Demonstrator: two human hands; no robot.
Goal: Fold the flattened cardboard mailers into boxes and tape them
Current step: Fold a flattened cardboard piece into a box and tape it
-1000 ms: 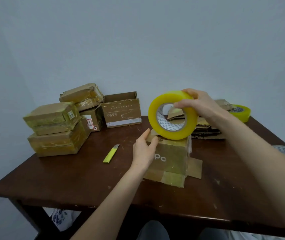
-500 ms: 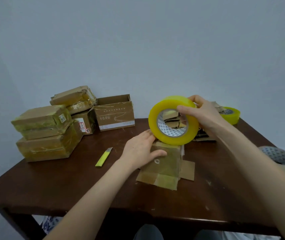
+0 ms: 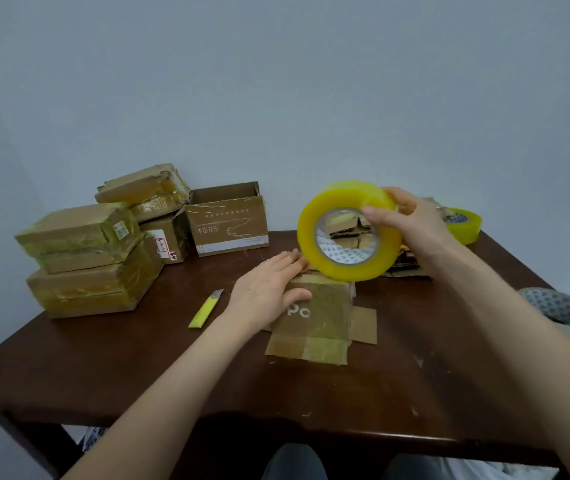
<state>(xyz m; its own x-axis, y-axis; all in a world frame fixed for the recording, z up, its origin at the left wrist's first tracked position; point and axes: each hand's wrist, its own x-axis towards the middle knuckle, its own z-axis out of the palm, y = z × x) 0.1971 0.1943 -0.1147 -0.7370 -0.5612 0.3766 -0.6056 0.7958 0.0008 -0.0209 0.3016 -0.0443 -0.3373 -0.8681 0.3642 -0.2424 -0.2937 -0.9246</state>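
Left hand (image 3: 266, 289) now lies flat on the cardboard box (image 3: 325, 303), right hand (image 3: 415, 223) grips the tape roll (image 3: 346, 271); a hard pull could tip the box.

Box (image 3: 318, 306) stands at table (image 3: 138, 358) centre, left hand (image 3: 266, 289) on its top left, tape roll (image 3: 346, 194) in right hand (image 3: 411, 223) at its far right top edge. Knife (image 3: 205, 309) lies just left of the box; taped boxes (image 3: 86, 261) are stacked far left, with an open box (image 3: 228, 223) to their right. Flattened mailers (image 3: 411, 266) lie behind the held roll, a second roll (image 3: 467, 225) far right, a third roll (image 3: 560, 313) at the near right edge.
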